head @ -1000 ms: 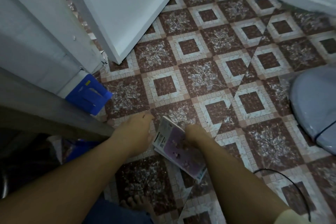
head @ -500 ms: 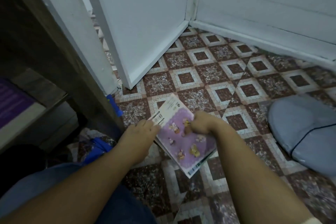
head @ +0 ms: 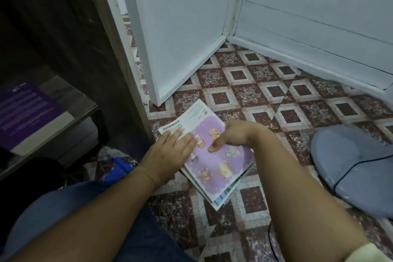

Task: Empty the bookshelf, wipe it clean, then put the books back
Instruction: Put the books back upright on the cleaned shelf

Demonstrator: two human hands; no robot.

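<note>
Shelving of dark wood (head: 70,100) fills the left side, with a purple book (head: 27,110) lying flat on its board and a blue object (head: 122,169) on the floor below. Beside the shelf's upright, a thin stack of books (head: 214,164) with a lilac cartoon cover on top is held over the patterned floor tiles (head: 265,95): the left hand (head: 170,155) lies flat with fingers spread on the stack's near-left corner, and the right hand (head: 236,134) grips its far edge, thumb pressed on the cover. Farther right a grey-blue cushion (head: 357,166) rests on the tiles with a dark cord (head: 348,170) across it, below the white wall (head: 314,27).
</note>
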